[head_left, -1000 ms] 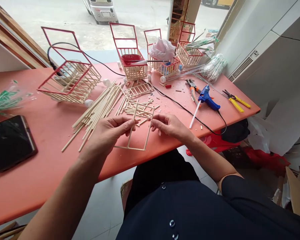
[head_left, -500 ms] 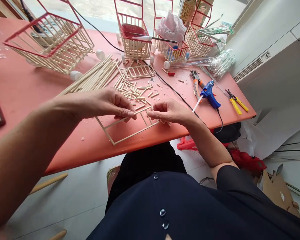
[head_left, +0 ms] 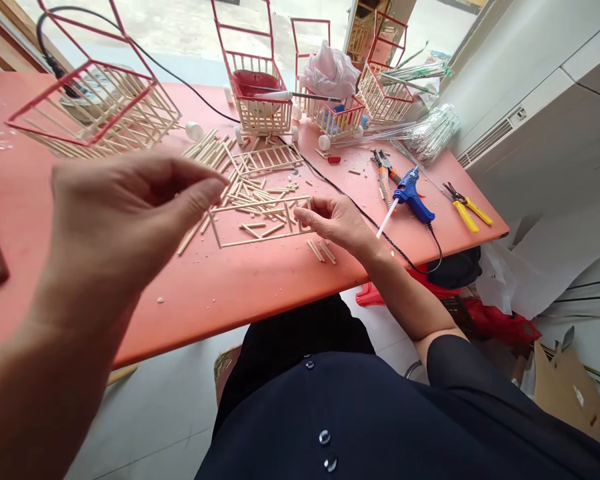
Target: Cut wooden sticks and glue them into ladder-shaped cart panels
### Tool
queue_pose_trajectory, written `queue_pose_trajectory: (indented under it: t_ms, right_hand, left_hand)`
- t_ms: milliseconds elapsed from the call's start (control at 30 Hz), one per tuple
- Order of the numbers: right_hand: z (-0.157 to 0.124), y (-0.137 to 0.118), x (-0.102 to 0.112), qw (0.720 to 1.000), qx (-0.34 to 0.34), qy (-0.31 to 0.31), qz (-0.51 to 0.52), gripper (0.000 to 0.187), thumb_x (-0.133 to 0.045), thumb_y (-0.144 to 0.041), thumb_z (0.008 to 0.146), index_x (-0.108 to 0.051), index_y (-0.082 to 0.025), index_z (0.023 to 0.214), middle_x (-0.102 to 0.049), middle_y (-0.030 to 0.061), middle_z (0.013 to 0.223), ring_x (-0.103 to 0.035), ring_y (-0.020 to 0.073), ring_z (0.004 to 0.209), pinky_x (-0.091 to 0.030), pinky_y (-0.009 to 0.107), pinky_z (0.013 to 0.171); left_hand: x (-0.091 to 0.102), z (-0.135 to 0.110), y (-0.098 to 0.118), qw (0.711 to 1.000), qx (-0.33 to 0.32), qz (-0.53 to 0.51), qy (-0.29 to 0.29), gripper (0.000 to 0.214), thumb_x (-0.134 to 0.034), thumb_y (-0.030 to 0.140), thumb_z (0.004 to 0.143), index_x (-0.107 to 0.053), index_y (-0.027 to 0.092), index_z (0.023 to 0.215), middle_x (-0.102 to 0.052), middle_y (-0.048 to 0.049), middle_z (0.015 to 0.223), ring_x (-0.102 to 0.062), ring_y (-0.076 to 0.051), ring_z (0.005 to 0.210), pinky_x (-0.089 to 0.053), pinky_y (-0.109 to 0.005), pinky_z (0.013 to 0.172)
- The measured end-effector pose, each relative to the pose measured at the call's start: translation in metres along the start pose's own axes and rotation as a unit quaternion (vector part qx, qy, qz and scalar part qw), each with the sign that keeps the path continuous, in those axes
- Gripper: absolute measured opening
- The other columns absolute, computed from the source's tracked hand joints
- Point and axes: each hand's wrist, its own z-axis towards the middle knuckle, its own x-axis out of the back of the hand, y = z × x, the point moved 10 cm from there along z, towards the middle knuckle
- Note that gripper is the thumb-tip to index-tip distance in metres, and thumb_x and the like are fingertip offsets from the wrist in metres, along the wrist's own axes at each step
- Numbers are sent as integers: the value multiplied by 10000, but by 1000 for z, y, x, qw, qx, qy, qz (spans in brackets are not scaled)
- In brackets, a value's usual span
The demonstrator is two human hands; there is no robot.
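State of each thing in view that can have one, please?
Stick frame: crossbars clustered at right, one at left end
Right hand: pinching its right end
Left hand: half-closed, hold unclear
Glue gun: lying down, glue stick inserted
Yellow-handled pliers: handles spread
Orange-handled pliers: lying down
Cloth: crumpled

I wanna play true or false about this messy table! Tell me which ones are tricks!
1. The right hand is holding a stick frame. True.
2. The glue gun is red. False: the glue gun is blue.
3. A white crumpled bundle sits in a little cart. True.
4. All the short sticks are on the floor. False: many short sticks lie on the table.
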Motion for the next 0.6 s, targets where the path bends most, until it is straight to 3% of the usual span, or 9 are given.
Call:
queue_pose_trajectory:
  t_ms: [67, 133, 200, 300, 600]
  right_hand:
    - [1, -1, 5, 999, 14, 31, -15, 676, -745, -833, 898, -567, -204, 725, -484, -21, 723, -423, 122, 703, -342, 287, 640]
    - [1, -3, 5, 998, 29, 47, -17, 689, -716, -859, 902, -558, -210, 729, -484, -16, 732, -424, 131, 713, -347, 298, 657]
    - [1, -3, 4, 998, 37, 56, -19, 699, -696, -880, 901, -569, -211, 742, -507, -7, 746, -435, 138, 723, -357, 302, 669]
    - [0, 0, 2, 997, 34, 65, -31, 713, -685, -902, 891, -571, -213, 745, -515, -5, 743, -434, 143, 728, -362, 303, 676]
    - [-3, 1, 1, 996, 38, 75, -38, 711, -680, -891, 895, -546, -216, 720, -480, -21, 720, -404, 136, 706, -334, 300, 663]
  left_hand:
    - [-16, -16, -10, 998, 35, -28, -35, 211, -858, 388, 866, -897, 209, 971, -719, 18, 706, -539, -135, 629, -401, -293, 587]
    - [-34, -24, -12, 998, 22, -28, -57, 185, -816, 359, 871, -894, 205, 938, -781, -3, 752, -611, -162, 665, -457, -310, 642]
    - [-50, -25, -11, 998, 7, -15, -67, 168, -778, 339, 883, -879, 205, 888, -830, -34, 832, -694, -205, 762, -502, -328, 733]
    - [-67, -22, -9, 997, -7, 16, -72, 179, -749, 356, 891, -862, 232, 829, -820, -33, 805, -685, -213, 742, -473, -336, 744]
    - [-85, -17, -15, 992, -6, 89, -92, 227, -745, 406, 888, -835, 246, 755, -710, -22, 628, -607, -224, 659, -406, -353, 718]
